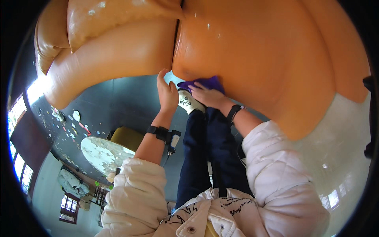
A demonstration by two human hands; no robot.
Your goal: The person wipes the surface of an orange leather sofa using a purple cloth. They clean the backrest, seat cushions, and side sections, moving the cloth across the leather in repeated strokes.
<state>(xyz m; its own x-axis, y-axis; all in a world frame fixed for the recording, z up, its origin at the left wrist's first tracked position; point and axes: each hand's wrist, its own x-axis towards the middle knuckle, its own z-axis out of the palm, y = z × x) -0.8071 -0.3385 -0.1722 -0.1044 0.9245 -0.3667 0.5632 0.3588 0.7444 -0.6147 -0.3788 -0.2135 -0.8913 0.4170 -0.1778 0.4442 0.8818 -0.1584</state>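
A puffy cream jacket (276,170) with black line markings and a round snap (191,229) tops dark navy trousers (193,154) and a pale, dark-printed shoe (188,101); a black strap (157,133) bearing a small cabled device (174,140) rings the left wrist, a black band (233,113) the right.

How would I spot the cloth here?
Find the big orange sofa across the top. At its lower edge, near the middle, the person's right hand lies on the cloth. Its deep purple sets it apart from the orange sofa and cream shoe beside it.
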